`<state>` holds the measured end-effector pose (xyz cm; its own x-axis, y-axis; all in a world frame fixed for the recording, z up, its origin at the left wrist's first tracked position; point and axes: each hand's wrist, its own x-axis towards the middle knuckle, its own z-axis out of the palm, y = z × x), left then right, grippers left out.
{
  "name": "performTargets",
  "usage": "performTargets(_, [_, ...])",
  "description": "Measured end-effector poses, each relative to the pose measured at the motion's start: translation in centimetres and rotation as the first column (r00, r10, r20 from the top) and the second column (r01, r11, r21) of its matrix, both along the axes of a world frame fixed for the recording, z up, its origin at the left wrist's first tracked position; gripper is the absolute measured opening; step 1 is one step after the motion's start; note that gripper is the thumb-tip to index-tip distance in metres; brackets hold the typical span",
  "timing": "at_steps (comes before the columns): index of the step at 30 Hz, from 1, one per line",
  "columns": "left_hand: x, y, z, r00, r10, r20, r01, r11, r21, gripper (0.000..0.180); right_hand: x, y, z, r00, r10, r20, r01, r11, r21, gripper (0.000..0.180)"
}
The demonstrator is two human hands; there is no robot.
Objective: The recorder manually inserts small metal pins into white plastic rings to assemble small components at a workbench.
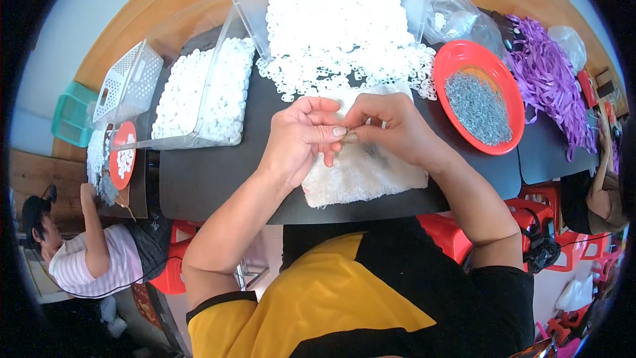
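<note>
My left hand (305, 132) and my right hand (394, 126) meet above a cream cloth (364, 184) on the dark table. Thumb and fingertips of both are pinched together; whatever lies between them is too small and covered to make out. Just beyond the cloth, small white plastic pieces with holes (338, 66) spill from a clear bin (423, 0) heaped with the same pieces. To the right of my right hand, a red plate (442, 103) holds a pile of thin grey metal pins (480, 106).
Another clear bin (199, 134) of white pieces stands left, near a white basket (132, 79) and a teal basket (69, 119). Purple straps (543, 69) and clear plastic bags (457, 16) lie right. One person (99, 245) works at far left, another (606, 192) at far right.
</note>
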<state>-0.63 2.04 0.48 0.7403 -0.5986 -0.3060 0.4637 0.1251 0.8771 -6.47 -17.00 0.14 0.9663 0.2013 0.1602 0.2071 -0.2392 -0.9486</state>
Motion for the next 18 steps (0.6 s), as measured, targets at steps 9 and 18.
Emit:
performTargets(9, [0.1,-0.7,0.6,0.996,0.09,-0.008,-0.09,0.995,-0.05,0.026,0.3,0.7,-0.9,0.98,-0.042,-0.193,0.111,0.927,0.359,0.007])
performTargets(18, [5.1,-3.1,-0.9,0.1,-0.405,0.909,-0.499,0.77,0.399,0.009,0.9,-0.8,-0.1,0.94,-0.27,-0.207,0.331,0.869,0.368,0.006])
